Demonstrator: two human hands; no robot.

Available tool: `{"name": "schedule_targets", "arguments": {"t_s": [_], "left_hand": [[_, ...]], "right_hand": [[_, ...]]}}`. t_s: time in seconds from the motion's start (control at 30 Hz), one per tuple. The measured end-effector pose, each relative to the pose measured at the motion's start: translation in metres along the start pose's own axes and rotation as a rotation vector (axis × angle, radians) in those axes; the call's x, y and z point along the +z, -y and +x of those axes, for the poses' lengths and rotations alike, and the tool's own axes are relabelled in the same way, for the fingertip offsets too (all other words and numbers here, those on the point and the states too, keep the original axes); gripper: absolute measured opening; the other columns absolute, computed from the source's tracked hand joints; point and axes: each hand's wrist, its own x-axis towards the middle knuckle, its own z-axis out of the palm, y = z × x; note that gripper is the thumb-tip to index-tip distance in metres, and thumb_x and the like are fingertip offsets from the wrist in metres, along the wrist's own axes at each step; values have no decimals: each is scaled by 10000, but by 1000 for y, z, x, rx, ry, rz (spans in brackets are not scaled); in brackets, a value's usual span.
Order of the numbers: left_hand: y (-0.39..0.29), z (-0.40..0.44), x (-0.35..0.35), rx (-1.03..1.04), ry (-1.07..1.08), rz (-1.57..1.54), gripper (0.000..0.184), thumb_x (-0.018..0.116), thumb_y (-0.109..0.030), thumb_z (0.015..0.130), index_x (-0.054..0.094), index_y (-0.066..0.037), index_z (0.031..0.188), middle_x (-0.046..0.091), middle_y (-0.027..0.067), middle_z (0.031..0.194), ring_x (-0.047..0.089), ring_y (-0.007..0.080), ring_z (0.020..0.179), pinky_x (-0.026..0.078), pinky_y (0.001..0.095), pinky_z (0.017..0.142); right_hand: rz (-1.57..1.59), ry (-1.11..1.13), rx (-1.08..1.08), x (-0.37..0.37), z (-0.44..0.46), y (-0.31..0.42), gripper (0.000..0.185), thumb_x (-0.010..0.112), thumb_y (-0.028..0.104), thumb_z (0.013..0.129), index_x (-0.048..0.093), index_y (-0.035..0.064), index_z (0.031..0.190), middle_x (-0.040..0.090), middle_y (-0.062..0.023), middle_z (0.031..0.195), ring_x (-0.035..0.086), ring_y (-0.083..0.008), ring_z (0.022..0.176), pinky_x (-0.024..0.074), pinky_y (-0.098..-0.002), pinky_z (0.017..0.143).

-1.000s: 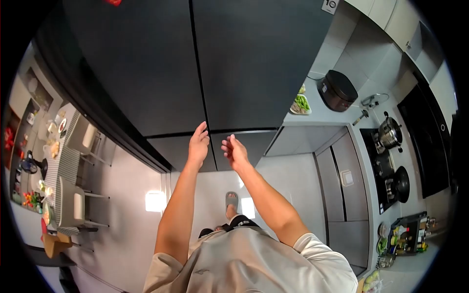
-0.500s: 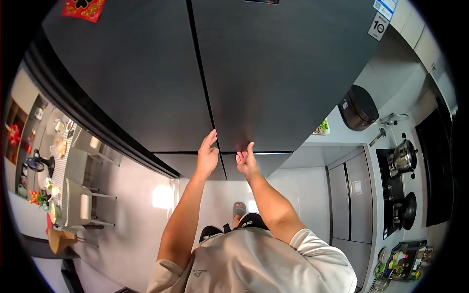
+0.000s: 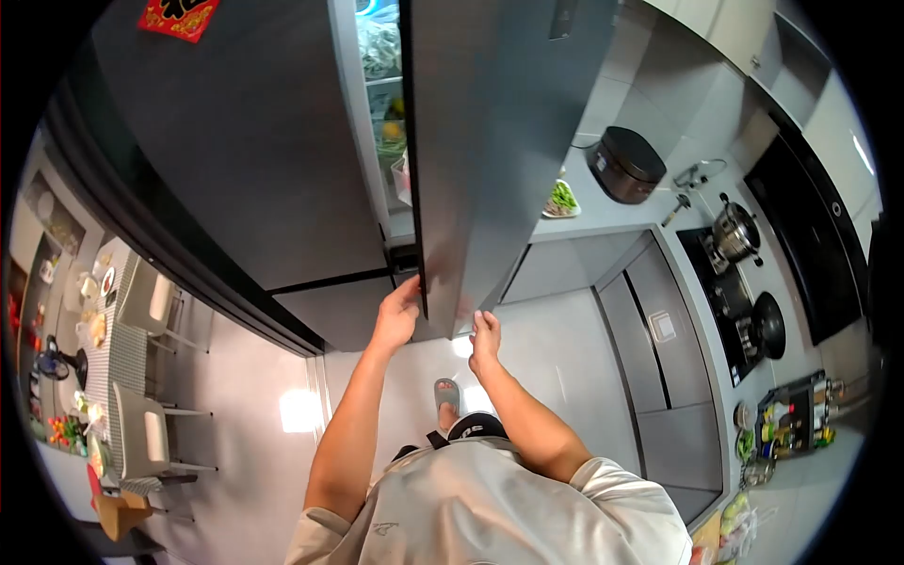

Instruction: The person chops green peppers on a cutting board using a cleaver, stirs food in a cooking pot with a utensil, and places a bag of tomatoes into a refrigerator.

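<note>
A dark grey refrigerator has its right door [image 3: 499,151] swung partly out, and a lit interior shows through the gap. My left hand [image 3: 397,318] is at the lower inner edge of this door, with its fingers hooked on the edge and the tips partly hidden. Just below the door's bottom edge is my right hand [image 3: 486,341], its fingers curled together and nothing visible in them. Inside, bagged greens [image 3: 380,47] sit on an upper shelf, with yellow items [image 3: 394,130] lower down. The left door [image 3: 235,151] is closed.
On the right counter are a dark rice cooker [image 3: 629,165], a tray of chopped greens [image 3: 562,201], a steel pot [image 3: 735,232], a black wok [image 3: 767,325] and a seasoning rack [image 3: 791,419]. A dining table [image 3: 122,353] with chairs stands left.
The right refrigerator door has swung outward, exposing the shelves. My left hand has moved to its inner edge. My right hand has lowered slightly and its fingers have curled.
</note>
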Motion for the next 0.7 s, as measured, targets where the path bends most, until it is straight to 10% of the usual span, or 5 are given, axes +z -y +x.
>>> {"name": "schedule_targets", "arguments": {"t_s": [0.23,0.7], "left_hand": [[-1,-56,68,-22,316,-86,655,446,125,866,652,-27,1469,701,72,1418,650,198,1315,487,338,1085],[-7,-33,16,-11,-103,-209,648,464,140,924,607,-51,1526,645,118,1503,673,215,1275,517,328,1066]], "right_hand": [[70,-208,-356,-82,-75,23,367,575,373,1123,673,94,1340,675,1,1270,591,-127,1117,452,-304,936],[131,-444,-347,-154,-46,26,494,557,332,1092,535,141,1548,637,-17,1438,589,-143,1257,487,-362,872]]}}
